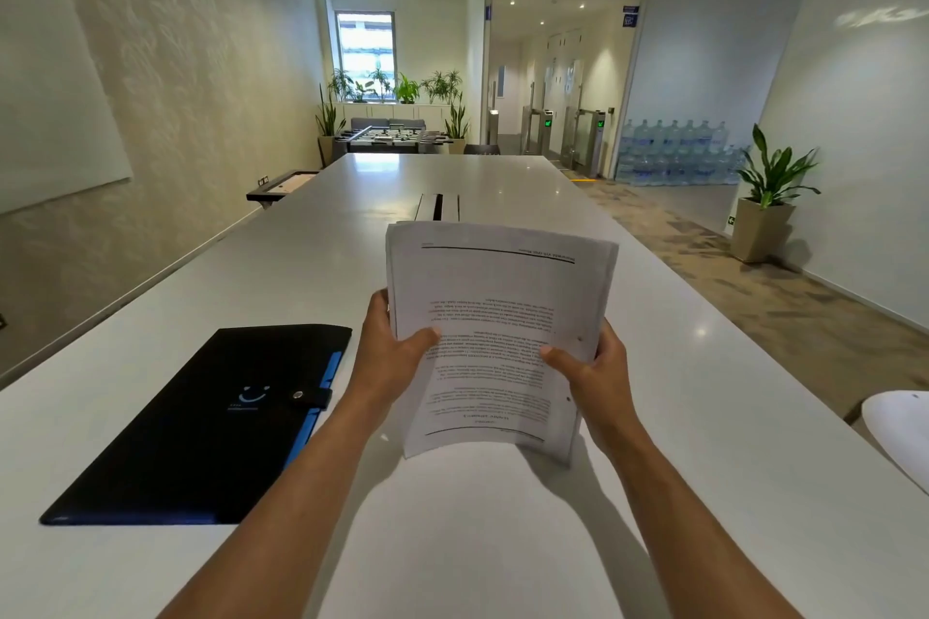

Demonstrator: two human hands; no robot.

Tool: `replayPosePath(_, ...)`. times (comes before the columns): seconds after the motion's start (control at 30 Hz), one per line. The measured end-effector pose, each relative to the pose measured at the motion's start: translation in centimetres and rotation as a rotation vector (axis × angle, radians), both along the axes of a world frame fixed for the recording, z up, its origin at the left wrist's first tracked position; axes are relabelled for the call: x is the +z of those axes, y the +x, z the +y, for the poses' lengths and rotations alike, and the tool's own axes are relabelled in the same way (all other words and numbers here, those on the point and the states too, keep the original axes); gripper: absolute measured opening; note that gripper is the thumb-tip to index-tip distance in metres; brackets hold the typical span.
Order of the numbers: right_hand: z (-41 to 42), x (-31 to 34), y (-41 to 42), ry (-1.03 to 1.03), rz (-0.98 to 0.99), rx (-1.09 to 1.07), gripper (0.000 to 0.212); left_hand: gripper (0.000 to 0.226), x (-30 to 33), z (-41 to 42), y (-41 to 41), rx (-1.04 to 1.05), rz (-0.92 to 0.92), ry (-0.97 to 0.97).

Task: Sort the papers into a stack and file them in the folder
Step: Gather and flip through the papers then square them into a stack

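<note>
A stack of printed white papers [497, 307] is held upright above the long white table [704, 417], its text upside down to me. My left hand [392, 347] grips the stack's left edge with the thumb on the front page. My right hand [593, 367] grips the right edge the same way. The sheets' top edges are slightly uneven. A black folder [211, 422] with a blue spine strip and a snap tab lies closed and flat on the table, to the left of my left forearm.
A white rounded object [900, 432] sits at the table's right edge. A cable slot [437, 206] is set into the table's middle beyond the papers. A potted plant [764, 206] stands on the floor at the right; a foosball table [392, 138] lies beyond the table's far end.
</note>
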State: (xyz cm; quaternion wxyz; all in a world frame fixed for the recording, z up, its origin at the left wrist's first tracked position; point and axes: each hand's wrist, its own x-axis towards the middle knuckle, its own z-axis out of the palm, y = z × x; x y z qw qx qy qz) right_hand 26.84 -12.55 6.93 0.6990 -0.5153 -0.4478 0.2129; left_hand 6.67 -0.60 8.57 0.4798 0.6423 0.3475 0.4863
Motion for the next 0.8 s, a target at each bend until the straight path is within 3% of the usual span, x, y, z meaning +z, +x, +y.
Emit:
replayPosePath(0.63, 0.5, 0.7, 0.1, -0.005, 0.007, -0.050, 0.037, 0.055, 1.0, -1.2, 1.2, 0.002, -0.088, 0.011)
replayPosePath(0.8, 0.6, 0.1, -0.3, -0.019, -0.009, -0.114, 0.044, 0.040, 0.3, -1.6, 1.8, -0.021, -0.078, -0.034)
